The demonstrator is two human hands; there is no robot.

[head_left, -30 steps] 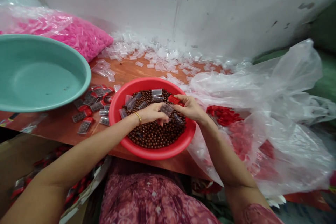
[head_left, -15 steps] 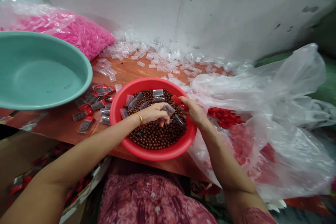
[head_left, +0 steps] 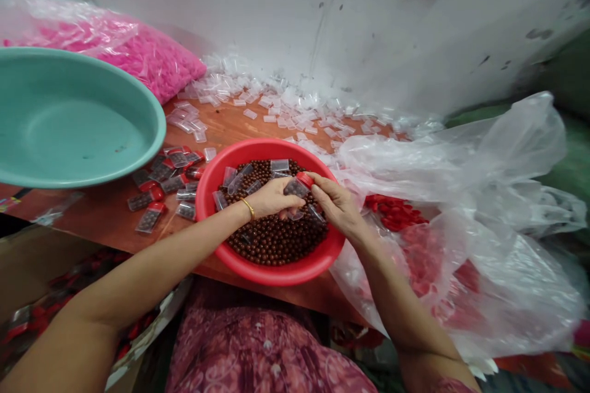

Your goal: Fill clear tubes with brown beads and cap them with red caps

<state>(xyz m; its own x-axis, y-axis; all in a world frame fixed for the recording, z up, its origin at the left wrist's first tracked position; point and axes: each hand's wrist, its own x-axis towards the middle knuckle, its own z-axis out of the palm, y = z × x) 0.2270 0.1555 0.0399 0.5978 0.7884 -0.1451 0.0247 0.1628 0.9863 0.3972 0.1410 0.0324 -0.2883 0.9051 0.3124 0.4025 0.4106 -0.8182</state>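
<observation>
Far left, teal basin point(head_left: 69, 120) in front of a clear bag of pink pieces point(head_left: 152, 58); just right of the basin on the brown table point(head_left: 221, 126), a loose heap of filled, red-capped containers point(head_left: 150, 218). Mid-table, red basin point(head_left: 271, 275) of brown beads point(head_left: 271, 245), over which the left hand point(head_left: 270, 199) pinches a clear bead-filled container point(head_left: 295, 189), tilted, fingers closed about its lower part, a red cap point(head_left: 305, 179) at its upper end. Right hand point(head_left: 338, 202) meets that cap, thumb and fingers narrow against it; beyond, red caps point(head_left: 396, 210) among crumpled clear plastic point(head_left: 465, 147).
</observation>
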